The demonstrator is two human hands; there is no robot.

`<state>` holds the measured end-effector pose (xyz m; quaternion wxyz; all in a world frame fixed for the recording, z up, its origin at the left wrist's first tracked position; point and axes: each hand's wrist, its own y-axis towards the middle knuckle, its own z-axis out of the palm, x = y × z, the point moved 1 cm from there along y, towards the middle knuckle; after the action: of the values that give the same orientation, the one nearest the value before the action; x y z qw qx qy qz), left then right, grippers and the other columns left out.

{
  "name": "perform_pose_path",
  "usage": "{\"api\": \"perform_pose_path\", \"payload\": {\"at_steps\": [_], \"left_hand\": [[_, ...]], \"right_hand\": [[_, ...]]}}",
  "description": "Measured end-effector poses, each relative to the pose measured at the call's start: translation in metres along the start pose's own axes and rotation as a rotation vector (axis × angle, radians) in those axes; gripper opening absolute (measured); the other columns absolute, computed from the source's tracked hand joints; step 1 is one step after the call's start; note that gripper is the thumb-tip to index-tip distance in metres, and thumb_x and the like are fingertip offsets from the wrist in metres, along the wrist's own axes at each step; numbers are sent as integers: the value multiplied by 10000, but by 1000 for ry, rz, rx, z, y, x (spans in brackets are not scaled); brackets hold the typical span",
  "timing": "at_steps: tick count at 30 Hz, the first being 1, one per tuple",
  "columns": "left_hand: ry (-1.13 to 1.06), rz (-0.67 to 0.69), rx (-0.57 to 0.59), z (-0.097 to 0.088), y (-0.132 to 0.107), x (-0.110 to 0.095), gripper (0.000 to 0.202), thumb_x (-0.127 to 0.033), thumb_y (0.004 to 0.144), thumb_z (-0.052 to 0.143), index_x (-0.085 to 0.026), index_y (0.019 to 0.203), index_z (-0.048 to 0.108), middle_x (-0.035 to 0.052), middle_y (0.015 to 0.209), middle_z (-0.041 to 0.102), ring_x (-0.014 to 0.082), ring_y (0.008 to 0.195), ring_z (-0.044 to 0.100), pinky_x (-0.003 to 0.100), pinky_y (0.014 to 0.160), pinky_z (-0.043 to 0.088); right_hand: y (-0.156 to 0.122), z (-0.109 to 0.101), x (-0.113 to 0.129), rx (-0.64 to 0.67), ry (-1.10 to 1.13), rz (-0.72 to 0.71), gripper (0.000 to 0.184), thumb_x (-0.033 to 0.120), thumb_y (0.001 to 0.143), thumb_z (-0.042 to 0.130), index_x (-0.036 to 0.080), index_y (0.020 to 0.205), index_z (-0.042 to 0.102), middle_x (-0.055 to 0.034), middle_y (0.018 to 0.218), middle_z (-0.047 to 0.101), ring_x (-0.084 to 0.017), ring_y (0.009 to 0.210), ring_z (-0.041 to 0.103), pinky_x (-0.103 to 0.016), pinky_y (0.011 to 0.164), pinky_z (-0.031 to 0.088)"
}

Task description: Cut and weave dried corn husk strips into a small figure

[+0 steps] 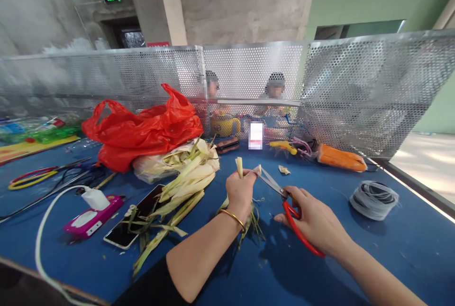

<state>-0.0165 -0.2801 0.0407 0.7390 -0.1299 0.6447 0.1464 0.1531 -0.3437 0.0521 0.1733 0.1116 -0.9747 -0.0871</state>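
Observation:
My left hand (241,191), with a gold bangle at the wrist, is closed around a bundle of pale corn husk (239,166). Shredded green-brown ends (254,225) hang out below the fist. A pair of red-handled scissors (296,230) is in my right hand (314,218). The blades point up and left, their tips at a small pale piece of husk by my left fingertips. To the left lies a heap of corn husks (192,173), partly in a clear plastic bag. A small husk scrap (284,170) rests on the table beyond the scissors.
On the blue table (313,277) are a red plastic bag (145,130), a phone (133,220), a magenta power strip (94,216) with a white cable, a coil of clear line (374,200) and an orange bundle (341,158). A perforated metal screen (362,92) stands behind; two people sit beyond it.

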Motion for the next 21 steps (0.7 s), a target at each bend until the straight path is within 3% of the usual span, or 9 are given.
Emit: {"api": "perform_pose_path", "payload": {"at_steps": [12, 21], "left_hand": [[29, 36, 5, 3, -8, 6, 169, -301, 628, 711, -179, 627, 595, -37, 556, 526, 96, 531, 429, 219, 539, 347], [67, 61, -24, 4, -9, 6, 282, -337, 613, 743, -197, 643, 501, -73, 527, 466, 76, 487, 379, 208, 491, 306]], "right_hand": [[-1, 0, 2, -10, 60, -12, 301, 445, 861, 529, 265, 1098, 578, -27, 880, 693, -199, 708, 652, -253, 561, 386], [-4, 7, 6, -16, 51, -31, 363, 514, 872, 504, 259, 1125, 557, -46, 911, 684, -211, 746, 656, -252, 562, 372]]}}
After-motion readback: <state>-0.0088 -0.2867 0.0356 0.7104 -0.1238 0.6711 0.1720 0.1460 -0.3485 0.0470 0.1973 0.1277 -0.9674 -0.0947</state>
